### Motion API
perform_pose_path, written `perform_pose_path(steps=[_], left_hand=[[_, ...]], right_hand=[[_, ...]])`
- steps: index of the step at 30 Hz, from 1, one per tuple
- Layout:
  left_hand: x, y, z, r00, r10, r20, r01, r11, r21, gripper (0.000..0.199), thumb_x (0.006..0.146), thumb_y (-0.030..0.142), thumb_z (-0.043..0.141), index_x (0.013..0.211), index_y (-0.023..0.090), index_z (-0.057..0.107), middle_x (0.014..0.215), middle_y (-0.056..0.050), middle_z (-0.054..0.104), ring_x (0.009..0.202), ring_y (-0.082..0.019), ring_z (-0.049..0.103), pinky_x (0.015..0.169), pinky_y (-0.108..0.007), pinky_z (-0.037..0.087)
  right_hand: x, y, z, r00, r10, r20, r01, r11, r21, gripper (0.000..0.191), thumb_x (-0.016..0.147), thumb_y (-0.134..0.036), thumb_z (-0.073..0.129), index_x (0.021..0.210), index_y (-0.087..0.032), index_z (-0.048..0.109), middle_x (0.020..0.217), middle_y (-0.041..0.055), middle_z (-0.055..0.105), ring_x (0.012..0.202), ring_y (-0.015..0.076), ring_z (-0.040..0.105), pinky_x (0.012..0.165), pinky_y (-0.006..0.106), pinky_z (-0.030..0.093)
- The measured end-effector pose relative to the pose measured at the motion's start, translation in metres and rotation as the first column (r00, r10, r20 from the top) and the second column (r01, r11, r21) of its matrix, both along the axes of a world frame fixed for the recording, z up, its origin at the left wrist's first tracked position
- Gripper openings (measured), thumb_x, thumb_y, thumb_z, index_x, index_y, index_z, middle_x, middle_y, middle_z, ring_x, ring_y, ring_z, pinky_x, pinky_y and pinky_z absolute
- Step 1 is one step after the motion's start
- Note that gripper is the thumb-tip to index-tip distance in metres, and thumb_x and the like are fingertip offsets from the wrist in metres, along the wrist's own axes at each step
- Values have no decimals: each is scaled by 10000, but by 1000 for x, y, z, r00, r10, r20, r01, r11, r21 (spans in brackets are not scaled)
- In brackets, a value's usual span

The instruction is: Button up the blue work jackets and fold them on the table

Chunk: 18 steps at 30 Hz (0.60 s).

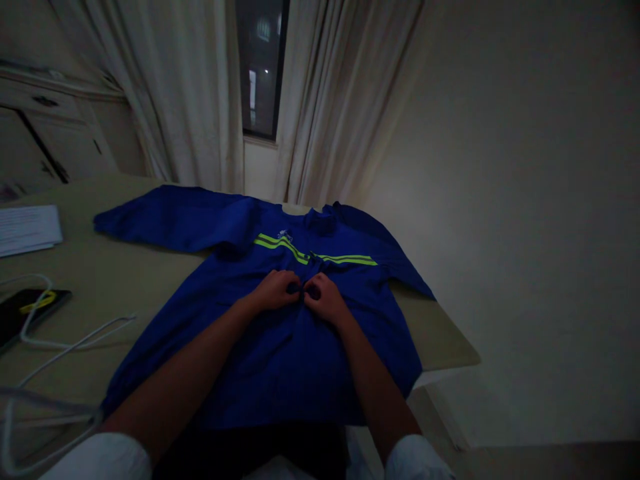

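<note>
A blue jacket (pixel 310 360) with yellow-green chest stripes lies spread out, front up, on the table. Its sleeves reach to the left and to the right. At the middle of the front, just below the stripes, my left hand (pixel 275 291) pinches the jacket's front edge. Close beside it my right hand (pixel 325 297) pinches the same front opening from the other side. Both sets of fingertips nearly meet. Whatever small fastener may be between them is too dark to make out.
Papers (pixel 30 228) lie on the table (pixel 150 283) at the left. Nearer are a dark phone-like object (pixel 30 313) and a loose white cable (pixel 75 350). Curtains (pixel 200 87) and a window (pixel 260 67) stand behind; a wall (pixel 525 200) is at the right.
</note>
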State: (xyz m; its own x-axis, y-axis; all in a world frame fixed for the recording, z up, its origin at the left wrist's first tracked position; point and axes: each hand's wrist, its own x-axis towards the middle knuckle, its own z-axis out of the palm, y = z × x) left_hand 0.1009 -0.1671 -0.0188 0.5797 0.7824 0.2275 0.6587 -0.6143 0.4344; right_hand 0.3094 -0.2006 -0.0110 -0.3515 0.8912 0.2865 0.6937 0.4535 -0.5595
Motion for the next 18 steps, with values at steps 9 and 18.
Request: perform_pose_path(steps=[9, 18], left_hand=[[1, -16, 6, 1000, 22, 8, -22, 996, 83, 193, 950, 270, 577, 1029, 196, 736, 997, -82, 728, 936, -230, 679, 852, -349, 490], [4, -26, 16, 995, 33, -96, -22, 994, 108, 244, 965, 207, 482, 982, 197, 725, 980, -95, 725, 920, -245, 682, 832, -367, 476]], right_hand=[[-25, -14, 5, 908, -285, 309, 238, 954, 179, 92, 935, -233, 620, 1004, -215, 679, 1091, 67, 651, 909, 202, 632, 787, 301, 464], [-34, -17, 8, 846, -327, 422, 252, 941, 225, 108, 942, -172, 589, 1015, -186, 667, 1108, 132, 650, 1047, 269, 596, 889, 370, 447]])
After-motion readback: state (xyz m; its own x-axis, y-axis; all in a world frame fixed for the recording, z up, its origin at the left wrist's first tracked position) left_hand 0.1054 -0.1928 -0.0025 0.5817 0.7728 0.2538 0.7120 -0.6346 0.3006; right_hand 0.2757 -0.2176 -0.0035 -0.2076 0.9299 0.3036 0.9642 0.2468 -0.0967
